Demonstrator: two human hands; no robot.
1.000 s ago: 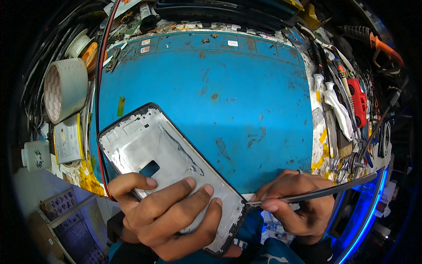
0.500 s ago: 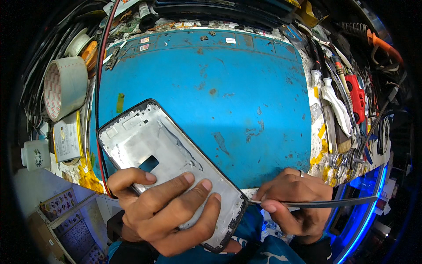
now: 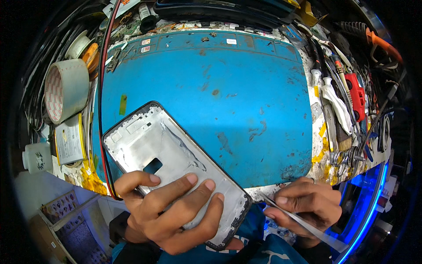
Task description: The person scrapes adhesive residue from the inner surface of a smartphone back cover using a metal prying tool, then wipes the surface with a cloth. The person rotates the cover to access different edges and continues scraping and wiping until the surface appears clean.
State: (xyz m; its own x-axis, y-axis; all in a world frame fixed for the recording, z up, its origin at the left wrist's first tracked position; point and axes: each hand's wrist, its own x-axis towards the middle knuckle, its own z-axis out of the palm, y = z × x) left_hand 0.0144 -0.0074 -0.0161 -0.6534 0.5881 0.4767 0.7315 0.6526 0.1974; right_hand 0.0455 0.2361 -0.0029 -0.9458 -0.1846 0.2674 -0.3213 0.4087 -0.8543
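Note:
My left hand [image 3: 176, 211] is closed round a silver phone frame [image 3: 151, 125] with a dark rim and a rectangular cutout. Its fingers press on the bare metal face, and the thumb shows below the lower edge. The frame lies tilted over the near edge of the blue mat [image 3: 176, 83]. Streaks of clear or grey residue mark its upper face. In my right hand [image 3: 307, 204] is a slim, pointed metal tool that looks like tweezers [image 3: 314, 231]. The tip points toward the lower right corner of the frame, a short gap away.
On the left stand a wide tape roll [image 3: 70, 90], a yellow-edged battery [image 3: 70, 141] and a white bottle [image 3: 37, 157]. A red and black cable [image 3: 102, 88] runs down past the frame. Brushes, a red tool [image 3: 355, 97] and scissors [image 3: 338, 159] crowd the right side.
The tweezers have pulled back from the frame's corner, and their rear end has swung downward. My right hand has turned and shifted slightly right. The frame has moved slightly right in view.

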